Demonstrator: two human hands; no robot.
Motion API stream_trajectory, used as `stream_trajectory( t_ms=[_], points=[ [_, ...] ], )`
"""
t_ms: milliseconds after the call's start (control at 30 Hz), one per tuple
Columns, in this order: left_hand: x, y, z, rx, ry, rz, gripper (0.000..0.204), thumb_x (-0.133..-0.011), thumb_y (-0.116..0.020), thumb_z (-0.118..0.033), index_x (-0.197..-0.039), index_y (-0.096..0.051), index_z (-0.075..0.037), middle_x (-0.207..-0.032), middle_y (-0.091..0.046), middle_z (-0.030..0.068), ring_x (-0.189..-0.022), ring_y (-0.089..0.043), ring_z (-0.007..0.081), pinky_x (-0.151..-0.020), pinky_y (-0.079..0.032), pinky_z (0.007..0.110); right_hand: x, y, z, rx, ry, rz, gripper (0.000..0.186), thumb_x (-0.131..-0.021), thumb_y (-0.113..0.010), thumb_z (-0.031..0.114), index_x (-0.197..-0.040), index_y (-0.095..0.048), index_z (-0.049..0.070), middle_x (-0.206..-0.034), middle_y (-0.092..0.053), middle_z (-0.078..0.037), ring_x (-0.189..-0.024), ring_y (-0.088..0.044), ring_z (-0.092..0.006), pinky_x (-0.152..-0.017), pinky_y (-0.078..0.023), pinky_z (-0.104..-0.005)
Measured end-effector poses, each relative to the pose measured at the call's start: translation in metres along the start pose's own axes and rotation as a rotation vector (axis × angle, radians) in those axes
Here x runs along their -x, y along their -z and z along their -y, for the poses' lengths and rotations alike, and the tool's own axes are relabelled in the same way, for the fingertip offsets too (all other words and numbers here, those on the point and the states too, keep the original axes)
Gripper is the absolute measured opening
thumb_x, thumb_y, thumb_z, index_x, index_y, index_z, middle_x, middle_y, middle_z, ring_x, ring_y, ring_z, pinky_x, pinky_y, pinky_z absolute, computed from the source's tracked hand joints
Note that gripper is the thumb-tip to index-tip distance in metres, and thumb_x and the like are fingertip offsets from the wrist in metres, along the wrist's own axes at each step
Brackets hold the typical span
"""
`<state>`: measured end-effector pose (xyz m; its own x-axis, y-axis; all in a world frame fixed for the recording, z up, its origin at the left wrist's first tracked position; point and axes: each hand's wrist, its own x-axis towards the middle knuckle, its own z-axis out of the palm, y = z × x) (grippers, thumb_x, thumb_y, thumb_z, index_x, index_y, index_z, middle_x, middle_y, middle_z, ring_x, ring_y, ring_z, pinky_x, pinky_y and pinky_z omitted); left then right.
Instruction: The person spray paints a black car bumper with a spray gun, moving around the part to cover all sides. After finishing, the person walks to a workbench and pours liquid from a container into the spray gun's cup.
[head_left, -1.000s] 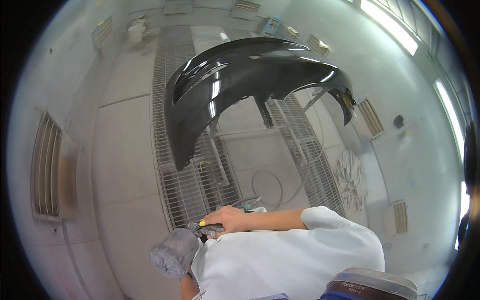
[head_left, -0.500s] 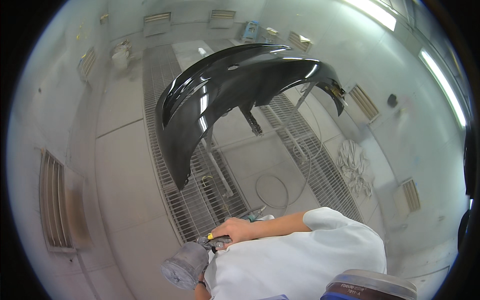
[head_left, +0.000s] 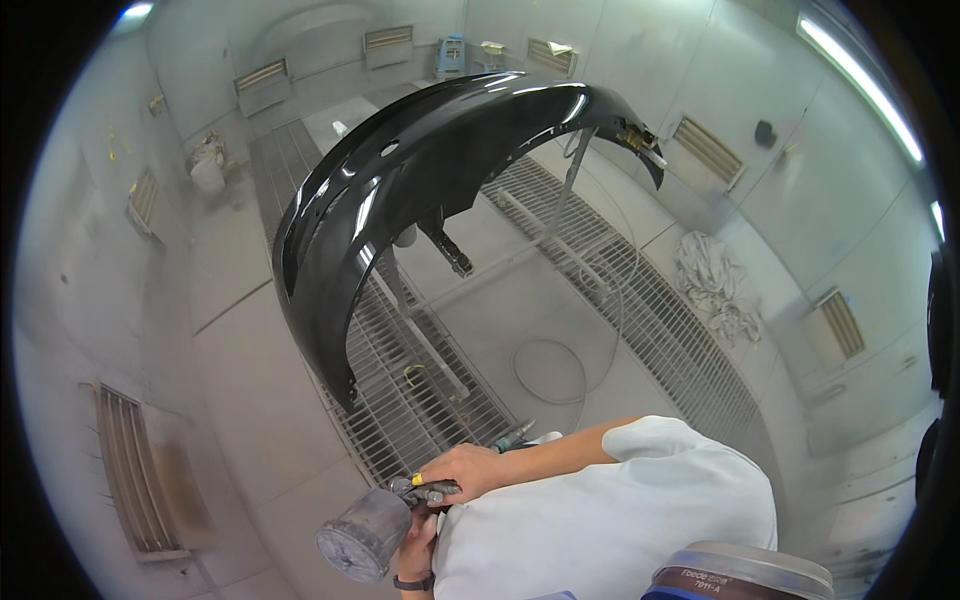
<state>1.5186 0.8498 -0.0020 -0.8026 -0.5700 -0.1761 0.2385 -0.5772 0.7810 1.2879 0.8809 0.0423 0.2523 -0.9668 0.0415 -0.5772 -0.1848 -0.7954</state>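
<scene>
My right hand (head_left: pixel 464 470) is closed around the handle of a spray gun (head_left: pixel 432 491), whose large, paint-dusted grey cup (head_left: pixel 366 537) tilts toward the lower left. A yellow piece shows by the fingertips. Below it, my left hand (head_left: pixel 417 545), with a dark band at the wrist, has its fingers curled up against the underside of the gun; the cup and gun partly hide them. Ahead, apart from the gun, a glossy black car bumper (head_left: pixel 440 145) rests on a metal stand (head_left: pixel 565 195), curving from near left to far right.
A thin hose (head_left: pixel 580 385) loops on the floor behind the gun. Floor gratings (head_left: pixel 640 300) run along both sides. Crumpled pale sheeting (head_left: pixel 715 285) lies to the right, a covered bundle (head_left: pixel 208 165) at far left, and a blue step stool (head_left: pixel 450 57) at the back wall.
The view has shifted, so the bumper and stand appear further left. More of my left hand and its wristband shows below the gun. My right hand keeps its grip.
</scene>
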Motion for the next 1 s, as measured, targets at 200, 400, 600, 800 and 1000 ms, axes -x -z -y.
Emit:
stream_trajectory(
  t_ms=[200, 400, 600, 800, 1000],
  points=[
    [-0.036, -0.079, 0.012, 0.06, 0.028, -0.443, 0.035, -0.106, -0.052, -0.027, -0.129, -0.055, 0.0, -0.126, -0.061, 0.0109, -0.111, -0.062, 0.0215, -0.098, -0.05, 0.037, 0.033, 0.029, -0.027, -0.061, 0.153, -0.08, 0.039, -0.083, -0.077, 0.025, -0.112, -0.062, 0.003, -0.101, -0.068, -0.013, -0.089, -0.067, -0.0371, -0.07, -0.056, -0.0444],
    [-0.078, -0.161, 0.06, 0.144, 0.057, -0.554, 0.038, -0.104, -0.054, -0.034, -0.125, -0.058, -0.003, -0.119, -0.064, 0.0093, -0.104, -0.065, 0.0212, -0.088, -0.054, 0.037, 0.098, 0.071, -0.071, -0.144, 0.243, -0.15, 0.032, -0.076, -0.069, 0.006, -0.106, -0.059, 0.002, -0.095, -0.066, -0.013, -0.086, -0.066, -0.0392, -0.066, -0.054, -0.0479],
    [-0.101, -0.198, 0.096, 0.22, 0.185, -0.546, 0.031, -0.101, -0.052, -0.03, -0.119, -0.058, -0.006, -0.113, -0.066, 0.0061, -0.105, -0.063, 0.0202, -0.093, -0.051, 0.036, 0.154, 0.099, -0.104, -0.126, 0.169, 0.001, 0.047, -0.079, -0.07, 0.014, -0.124, -0.058, 0.003, -0.124, -0.063, -0.015, -0.107, -0.065, -0.0372, -0.078, -0.057, -0.0464],
    [-0.103, -0.209, 0.098, 0.188, 0.011, -0.774, 0.029, -0.095, -0.053, -0.03, -0.113, -0.058, -0.007, -0.104, -0.07, 0.0085, -0.093, -0.07, 0.024, -0.079, -0.06, 0.043, 0.193, 0.121, -0.128, -0.075, 0.14, 0.028, 0.061, -0.089, -0.067, 0.033, -0.139, -0.051, 0.002, -0.136, -0.058, -0.017, -0.114, -0.062, -0.037, -0.086, -0.057, -0.0443],
    [-0.107, -0.227, 0.094, 0.063, -0.046, -0.828, 0.03, -0.097, -0.053, -0.031, -0.117, -0.057, -0.009, -0.107, -0.068, 0.0091, -0.097, -0.069, 0.0236, -0.081, -0.059, 0.042, 0.203, 0.132, -0.131, -0.165, 0.054, 0.1, 0.068, -0.085, -0.068, 0.032, -0.142, -0.046, 0.003, -0.125, -0.063, -0.019, -0.114, -0.061, -0.0379, -0.091, -0.053, -0.0474]
  ],
)
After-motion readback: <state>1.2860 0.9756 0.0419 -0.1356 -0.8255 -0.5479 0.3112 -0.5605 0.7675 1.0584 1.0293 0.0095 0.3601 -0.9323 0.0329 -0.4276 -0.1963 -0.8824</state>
